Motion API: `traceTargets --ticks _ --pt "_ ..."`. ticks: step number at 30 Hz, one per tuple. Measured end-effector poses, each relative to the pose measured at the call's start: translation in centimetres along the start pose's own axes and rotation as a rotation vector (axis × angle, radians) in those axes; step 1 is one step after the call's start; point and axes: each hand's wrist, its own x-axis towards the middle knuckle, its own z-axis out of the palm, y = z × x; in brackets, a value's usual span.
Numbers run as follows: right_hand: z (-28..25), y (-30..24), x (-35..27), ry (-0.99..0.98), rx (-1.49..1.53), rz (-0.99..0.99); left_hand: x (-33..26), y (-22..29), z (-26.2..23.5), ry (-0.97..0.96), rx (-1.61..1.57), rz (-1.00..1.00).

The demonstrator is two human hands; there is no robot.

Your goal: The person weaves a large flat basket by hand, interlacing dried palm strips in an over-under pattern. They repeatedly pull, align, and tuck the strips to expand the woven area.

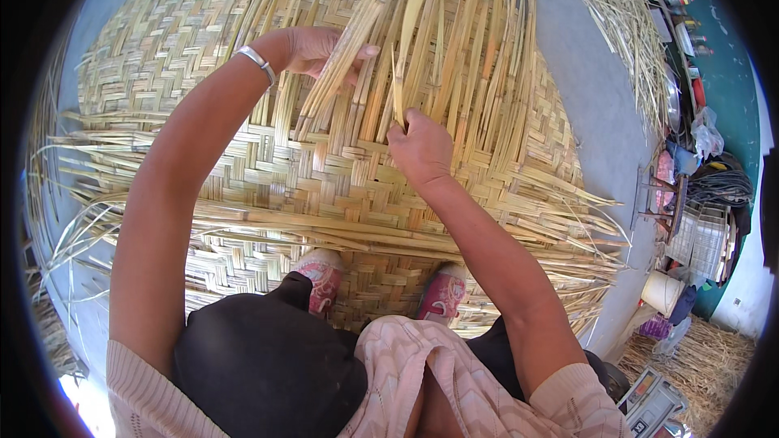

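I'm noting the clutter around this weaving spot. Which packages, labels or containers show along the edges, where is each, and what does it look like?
Bottles: top right by the teal wall, small, red and green caps.
Plastic bag: right edge, crumpled, whitish and clear.
Bucket: lower right beside the mat, round, cream.
Printed box: bottom right corner, flat, grey and white with an orange patch; print too small to tell.
No screens or signs.

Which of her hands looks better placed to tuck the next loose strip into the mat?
The right hand, probably: its grip already pinches one pale upright cane strip at the woven straw mat's edge, while the left hand is holding a bundle of strips aside.
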Motion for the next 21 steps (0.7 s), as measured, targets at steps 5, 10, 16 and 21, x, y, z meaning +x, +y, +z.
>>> traceTargets --ticks 5,10,16,21 --pt "-0.3 0.2 0.1 -0.028 0.057 0.04 1.3 -1.3 1.1 0.03 -0.264 0.2" --pt "0.5 0.7 0.4 0.025 0.053 0.024 2.4 -1.9 1.9 0.079 -0.365 0.124" --pt "0.9 0.8 1.3 0.008 0.052 0.055 2.5 -2.6 1.4 0.009 -0.409 0.157" --pt "0.3 0.2 1.6 -0.086 0.006 0.024 2.0 -3.2 1.5 -0.006 -0.445 0.198"
